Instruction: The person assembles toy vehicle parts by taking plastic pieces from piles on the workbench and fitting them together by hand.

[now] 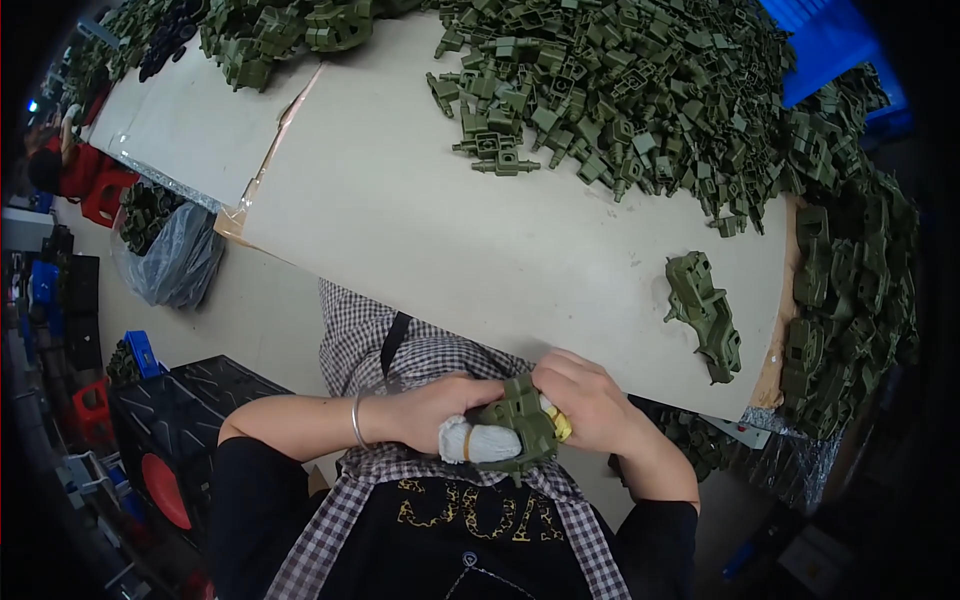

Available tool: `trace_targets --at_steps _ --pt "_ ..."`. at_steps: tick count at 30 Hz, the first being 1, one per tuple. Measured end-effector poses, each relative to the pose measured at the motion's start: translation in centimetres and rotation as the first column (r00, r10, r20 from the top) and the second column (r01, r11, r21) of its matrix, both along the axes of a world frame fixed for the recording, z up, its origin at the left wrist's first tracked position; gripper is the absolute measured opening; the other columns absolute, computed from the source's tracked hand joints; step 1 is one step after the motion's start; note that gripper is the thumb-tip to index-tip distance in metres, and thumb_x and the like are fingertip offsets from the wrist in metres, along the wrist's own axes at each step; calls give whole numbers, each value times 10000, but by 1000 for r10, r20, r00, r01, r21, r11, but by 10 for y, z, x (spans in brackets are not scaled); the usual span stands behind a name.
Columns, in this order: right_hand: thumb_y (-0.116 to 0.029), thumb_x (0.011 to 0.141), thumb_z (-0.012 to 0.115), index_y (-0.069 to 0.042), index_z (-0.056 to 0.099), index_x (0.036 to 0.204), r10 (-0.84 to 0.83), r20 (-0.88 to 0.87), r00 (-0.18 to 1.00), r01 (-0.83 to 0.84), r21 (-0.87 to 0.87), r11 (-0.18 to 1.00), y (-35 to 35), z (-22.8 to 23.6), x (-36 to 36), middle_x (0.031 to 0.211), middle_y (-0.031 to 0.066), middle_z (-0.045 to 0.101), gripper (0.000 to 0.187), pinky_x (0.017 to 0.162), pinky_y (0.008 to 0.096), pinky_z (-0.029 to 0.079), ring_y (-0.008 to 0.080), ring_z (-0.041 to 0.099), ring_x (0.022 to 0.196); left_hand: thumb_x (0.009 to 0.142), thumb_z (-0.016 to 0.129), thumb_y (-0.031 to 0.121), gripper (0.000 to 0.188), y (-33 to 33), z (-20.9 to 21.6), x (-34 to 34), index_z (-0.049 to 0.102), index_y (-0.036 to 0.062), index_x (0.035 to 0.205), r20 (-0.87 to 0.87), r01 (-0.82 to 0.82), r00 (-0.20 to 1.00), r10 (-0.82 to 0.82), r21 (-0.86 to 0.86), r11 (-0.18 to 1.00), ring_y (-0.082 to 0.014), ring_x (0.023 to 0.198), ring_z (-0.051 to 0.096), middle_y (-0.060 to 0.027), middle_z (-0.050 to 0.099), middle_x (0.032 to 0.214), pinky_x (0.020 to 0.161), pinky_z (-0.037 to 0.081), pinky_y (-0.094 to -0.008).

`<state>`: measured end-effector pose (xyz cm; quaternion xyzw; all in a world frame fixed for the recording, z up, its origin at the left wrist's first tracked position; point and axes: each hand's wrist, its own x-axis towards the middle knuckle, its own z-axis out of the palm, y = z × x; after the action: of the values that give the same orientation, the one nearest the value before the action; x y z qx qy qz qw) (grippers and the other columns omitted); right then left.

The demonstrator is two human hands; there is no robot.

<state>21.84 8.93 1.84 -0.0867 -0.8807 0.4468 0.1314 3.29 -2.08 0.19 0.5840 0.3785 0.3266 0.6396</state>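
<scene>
A green plastic toy vehicle body (527, 405) is held close to my chest, just off the table's near edge. My left hand (425, 408) is closed around its left side. A pale grey cloth sleeve (480, 441) covers the left thumb, bound with a thin band and pressed against the part. On the other side, my right hand (588, 402) is closed with its fingers curled against the part's upper right. Something yellow and white (556, 420) shows between that hand and the part, apparently a finger wrap. Exactly where the right fingertips press is hidden.
A similar green vehicle body (705, 318) lies on the table (480, 235) at the right. Small green parts form a large heap (620, 100) at the back. More bodies (845, 270) are stacked beyond the right edge. A black crate (190, 420) stands at my left.
</scene>
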Motion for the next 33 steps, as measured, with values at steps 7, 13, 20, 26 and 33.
trace_targets --at_steps 7,13,20,26,33 --pt "-38 633 628 0 469 756 11 146 989 -10 -10 1000 5 11 -1 761 130 509 204 605 379 443 320 523 707 767 651 208 448 9 -9 5 497 -11 1126 102 -33 994 33 0 999 -151 768 625 -123 637 875 690 476 -256" --pt "-41 698 604 -10 499 787 -201 182 963 224 -116 968 22 8 -5 718 111 534 141 579 327 444 267 549 658 743 684 208 613 18 -7 -8 406 14 1253 324 -181 891 317 -387 904 -174 1065 500 -102 508 1181 929 382 -307" --pt "-106 735 640 -27 556 957 -462 71 884 466 -181 866 79 24 -11 804 75 585 250 619 268 455 143 565 683 870 540 248 557 -11 -10 -46 282 15 1305 287 -281 877 385 -343 896 -200 1018 535 -150 499 1167 917 420 -343" --pt "-83 765 581 5 494 1043 -825 -27 564 686 572 450 122 -31 -34 881 180 583 305 710 447 460 372 569 817 878 381 551 595 -7 -1 -40 413 53 1202 372 -443 619 692 -562 699 -177 774 571 -135 566 1055 710 481 -325" --pt "-16 742 552 -1 564 923 -695 99 712 691 78 719 74 15 4 846 134 607 182 672 340 477 262 600 754 844 302 648 734 -3 1 -35 388 37 1242 377 -553 501 779 -552 623 -183 757 579 -130 565 1066 690 486 -309"
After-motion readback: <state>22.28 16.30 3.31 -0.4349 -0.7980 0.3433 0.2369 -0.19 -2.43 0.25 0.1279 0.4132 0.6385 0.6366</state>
